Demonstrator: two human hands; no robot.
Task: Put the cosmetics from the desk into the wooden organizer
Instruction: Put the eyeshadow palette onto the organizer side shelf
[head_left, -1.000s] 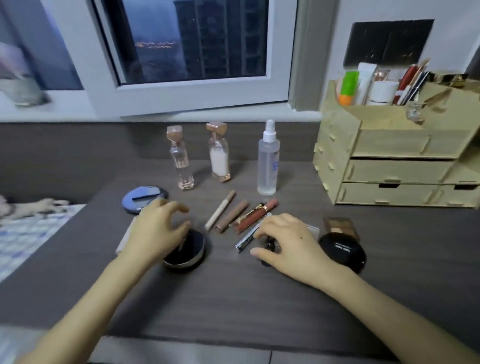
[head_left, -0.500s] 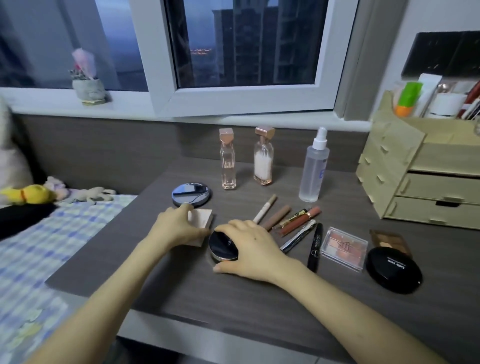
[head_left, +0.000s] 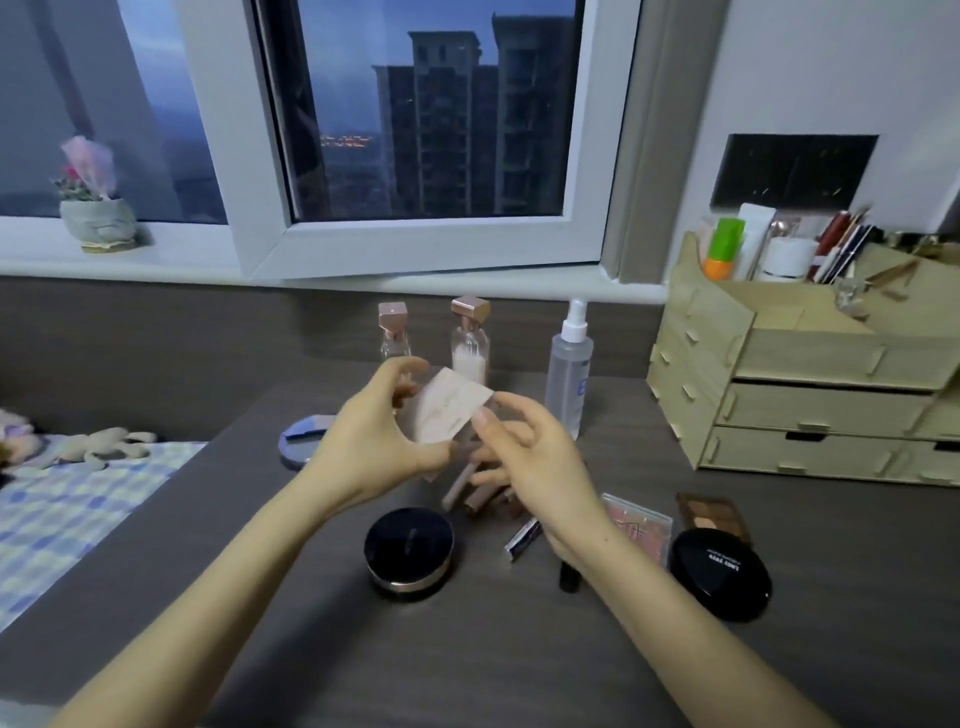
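A flat beige square compact (head_left: 451, 411) is held above the counter (head_left: 519, 665) at the centre of the frame, tilted so that one corner points toward the upper right and its broad face is turned toward the camera. It is gripped along its left and lower edges by the left hand (head_left: 371, 449), whose grip is closed on it with the thumb below and the fingers curled over the upper left edge. The right hand (head_left: 530, 462) is raised just beside it; its grip is half open, and the upper right edge of the compact is touched by its fingertips (whether it is actually pinched there cannot be told).

On the counter in the lower centre a round black cushion case (head_left: 409, 553) lies flat. At the lower right a second round black case (head_left: 719, 574) lies beside a pink palette (head_left: 638, 526) and a brown palette (head_left: 711, 512). Several slim tubes (head_left: 480, 493) lie partly hidden under the right hand, their long axes running from lower left to upper right. A round blue mirror (head_left: 300, 442) is partly covered by the left wrist.

Behind the hands three bottles stand upright: a clear bottle (head_left: 393, 332), a bottle with white contents (head_left: 470, 343) and a spray bottle (head_left: 569, 371). The wooden organizer (head_left: 810, 384) stands at the right of the frame, its top compartments already filled with tubes and pencils, its drawers shut.
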